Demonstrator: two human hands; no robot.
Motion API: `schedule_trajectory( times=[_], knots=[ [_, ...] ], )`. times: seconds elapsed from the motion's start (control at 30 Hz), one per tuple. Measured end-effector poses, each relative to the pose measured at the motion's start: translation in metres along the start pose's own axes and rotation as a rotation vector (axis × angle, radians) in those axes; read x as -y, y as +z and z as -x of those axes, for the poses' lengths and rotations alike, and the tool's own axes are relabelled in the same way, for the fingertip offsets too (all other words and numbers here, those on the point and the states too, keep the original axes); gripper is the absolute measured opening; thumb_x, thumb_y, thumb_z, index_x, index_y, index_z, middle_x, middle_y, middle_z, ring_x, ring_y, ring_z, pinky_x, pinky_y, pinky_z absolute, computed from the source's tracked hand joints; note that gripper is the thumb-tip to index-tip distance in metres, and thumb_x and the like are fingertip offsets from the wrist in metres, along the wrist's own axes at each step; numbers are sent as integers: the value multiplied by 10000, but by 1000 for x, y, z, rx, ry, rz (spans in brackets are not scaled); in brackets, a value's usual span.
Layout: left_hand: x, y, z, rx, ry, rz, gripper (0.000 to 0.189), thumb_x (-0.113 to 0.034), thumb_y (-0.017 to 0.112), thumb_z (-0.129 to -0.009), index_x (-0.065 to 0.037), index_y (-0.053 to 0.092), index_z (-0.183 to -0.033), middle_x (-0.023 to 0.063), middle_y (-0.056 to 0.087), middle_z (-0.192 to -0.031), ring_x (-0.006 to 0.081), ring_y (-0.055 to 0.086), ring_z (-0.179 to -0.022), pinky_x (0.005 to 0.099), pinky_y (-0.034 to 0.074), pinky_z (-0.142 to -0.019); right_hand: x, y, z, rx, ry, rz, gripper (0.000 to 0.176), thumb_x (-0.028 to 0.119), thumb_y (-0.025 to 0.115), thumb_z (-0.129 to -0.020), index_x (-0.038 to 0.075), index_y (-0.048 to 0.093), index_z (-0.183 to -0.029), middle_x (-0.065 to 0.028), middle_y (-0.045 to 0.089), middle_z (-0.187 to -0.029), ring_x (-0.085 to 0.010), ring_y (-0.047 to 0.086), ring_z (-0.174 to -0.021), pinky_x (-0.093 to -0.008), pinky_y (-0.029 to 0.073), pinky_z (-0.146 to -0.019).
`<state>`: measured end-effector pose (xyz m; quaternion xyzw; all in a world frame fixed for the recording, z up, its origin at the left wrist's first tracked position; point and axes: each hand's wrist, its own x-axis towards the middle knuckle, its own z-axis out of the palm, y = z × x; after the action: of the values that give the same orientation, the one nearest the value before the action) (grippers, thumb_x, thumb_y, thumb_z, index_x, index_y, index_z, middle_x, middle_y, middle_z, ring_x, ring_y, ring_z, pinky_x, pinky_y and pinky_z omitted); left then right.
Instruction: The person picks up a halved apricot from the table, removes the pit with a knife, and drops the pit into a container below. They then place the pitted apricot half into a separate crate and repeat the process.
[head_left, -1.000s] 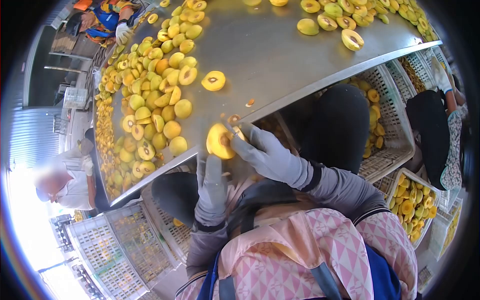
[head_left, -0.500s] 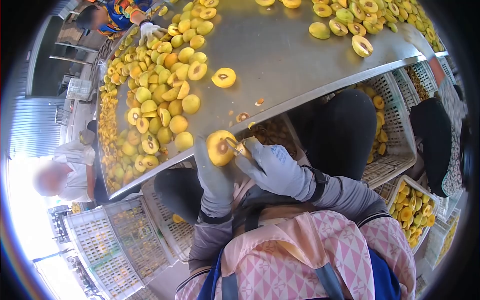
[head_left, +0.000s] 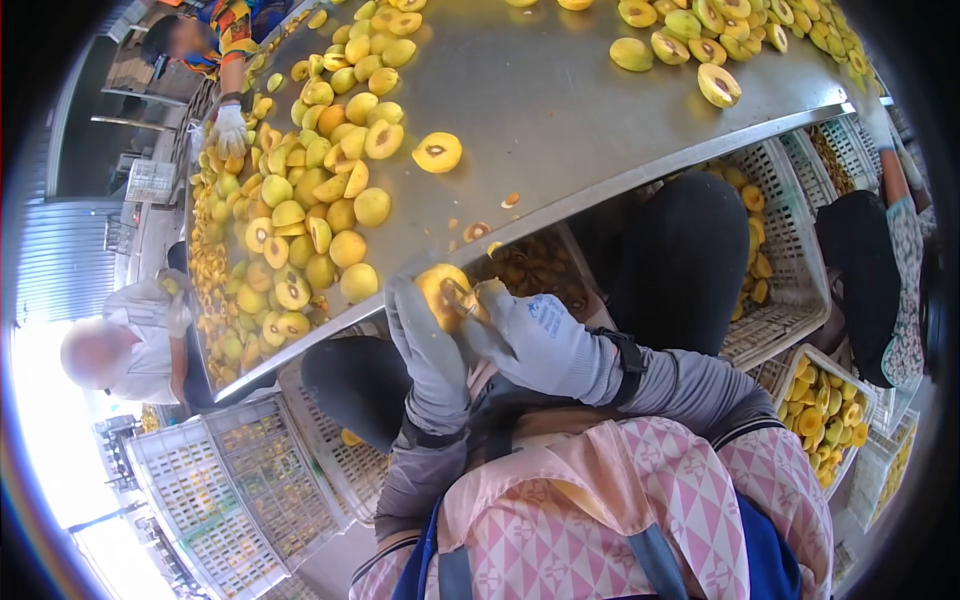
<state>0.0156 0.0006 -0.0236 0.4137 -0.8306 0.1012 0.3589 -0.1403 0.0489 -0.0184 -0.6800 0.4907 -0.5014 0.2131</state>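
A bare metal surface (head_left: 540, 120) stretches out beyond both hands, its front edge running slantwise just past the fingertips. The left hand (head_left: 425, 335), in a pale grey glove, grasps a yellow fruit half (head_left: 436, 284), palm and fingers along its left side, with the cut face turned toward the other hand. The right hand (head_left: 540, 335), gloved alike, is closed around a curved tool (head_left: 458, 294); the tool's bent metal end meets the cut face near its middle, and the fingers hide most of its handle. The held fruit half is between the two hands, just off the surface's edge.

Right beyond the fingertips, a brown pit (head_left: 477, 232) and a yellow scrap (head_left: 494, 248) lie at the edge. Farther past the left hand sits a lone fruit half (head_left: 437, 152), cut face up, and to that hand's left spreads a large heap of fruit (head_left: 320, 190). A smaller cluster (head_left: 690, 42) lies well beyond the right hand. Below the edge, a crate of fruit (head_left: 790, 250) stands to the right of that hand.

At the heap's far left, a co-worker's gloved hand (head_left: 229, 130) reaches onto the fruit; another person (head_left: 140, 340) in a white shirt is well left of the left hand.
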Motion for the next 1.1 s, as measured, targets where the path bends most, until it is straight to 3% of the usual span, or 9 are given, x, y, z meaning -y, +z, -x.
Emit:
schedule_trajectory(
  times=[0.17,0.23,0.37,0.53,0.63,0.7,0.77,0.97,1.1],
  knots=[
    [12,10,16,24,-268,368,427,-73,527,-973,70,423,-1362,220,516,-1294,322,561,-1117,385,464,-967,5,-4,-1,20,22,-75,216,191,623,-896,14,541,-991,-156,625,-752,-336,633,-623,-414,486,-535],
    [9,5,10,94,-314,318,387,-84,500,-990,70,445,-1341,205,536,-1266,297,572,-1082,373,470,-946,4,-5,-1,46,0,-18,224,190,622,-895,9,540,-999,-149,624,-751,-328,630,-623,-408,485,-537],
    [10,-2,-6,110,-94,6,313,-129,429,-1017,62,502,-1255,169,586,-1170,252,595,-985,345,483,-884,-3,1,5,21,-115,117,439,187,695,-839,-43,513,-1166,-142,590,-745,-309,598,-547,-405,455,-503],
    [1,-13,-27,368,-597,608,287,-164,404,-1007,29,546,-1166,138,615,-1111,217,607,-931,309,484,-831,-11,12,12,101,-64,85,390,198,683,-839,4,540,-1146,-139,597,-757,-309,597,-567,-401,461,-532],
    [9,-15,-22,327,-540,607,294,-198,403,-1023,19,576,-1120,129,614,-1107,199,607,-927,292,484,-812,-5,6,6,138,18,-1,299,195,633,-883,-2,527,-1083,-140,610,-736,-316,618,-614,-404,475,-556],
    [4,-14,-21,207,-674,776,319,-234,407,-1038,20,588,-1104,126,607,-1116,190,604,-936,286,486,-800,-1,2,3,124,5,7,259,197,607,-908,-8,522,-1042,-144,617,-725,-321,630,-639,-407,483,-569],
    [-16,-8,-23,-27,-1056,1182,351,-272,412,-1049,25,593,-1093,124,597,-1129,182,602,-952,282,491,-785,-1,2,4,91,-52,23,248,200,607,-911,-8,530,-1024,-150,621,-730,-326,635,-647,-409,486,-573],
    [-9,-13,-29,181,-872,1107,406,-290,420,-1045,56,628,-1089,139,685,-941,180,639,-860,282,510,-769,-1,-7,0,169,-18,-173,232,213,611,-915,-9,563,-964,-164,631,-732,-344,641,-659,-419,494,-579],
    [-7,-16,-28,189,-817,1110,360,-245,470,-1025,59,655,-1077,107,698,-997,146,644,-868,267,515,-780,-6,-7,-3,146,-88,-207,247,243,606,-923,0,579,-964,-186,634,-739,-370,641,-682,-441,498,-601]
  ],
)
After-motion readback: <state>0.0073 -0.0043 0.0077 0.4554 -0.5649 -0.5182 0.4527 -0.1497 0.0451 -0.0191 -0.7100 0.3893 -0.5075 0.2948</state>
